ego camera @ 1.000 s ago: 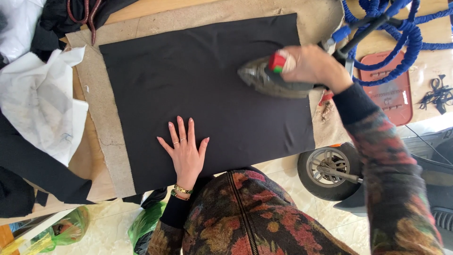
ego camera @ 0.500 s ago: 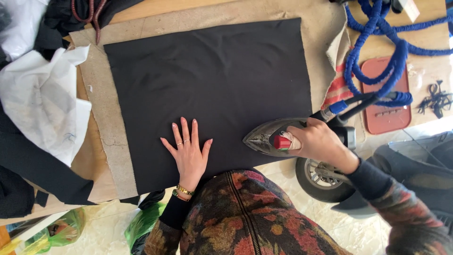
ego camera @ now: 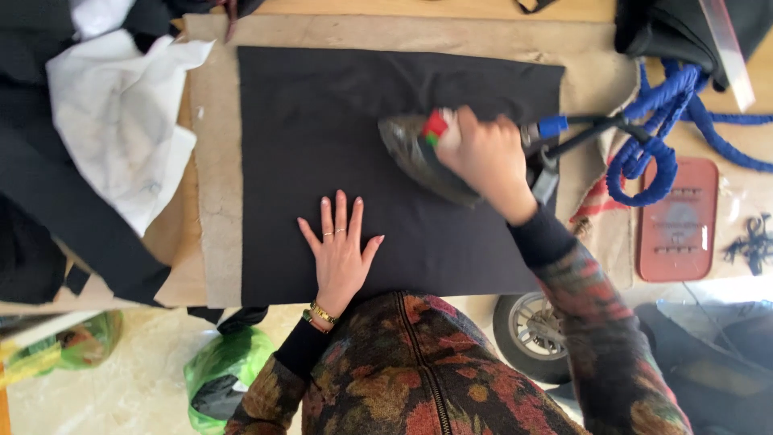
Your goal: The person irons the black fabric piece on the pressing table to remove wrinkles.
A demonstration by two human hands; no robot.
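My left hand (ego camera: 340,256) is open and lies flat on the black cloth (ego camera: 322,145), close to my body, fingers spread. My right hand (ego camera: 483,157) is closed around the handle of the iron (ego camera: 419,153). The iron sits on the black cloth, a bit farther from me, with its tip pointing left. The black cloth lies spread out on a tan pad (ego camera: 213,209) on the bench (ego camera: 451,8). To the right of the iron, a blue cord (ego camera: 660,121) lies in loops beside a red flat tray (ego camera: 678,219). Far to the left, a crumpled white cloth (ego camera: 121,121) rests on dark clothes (ego camera: 48,201).
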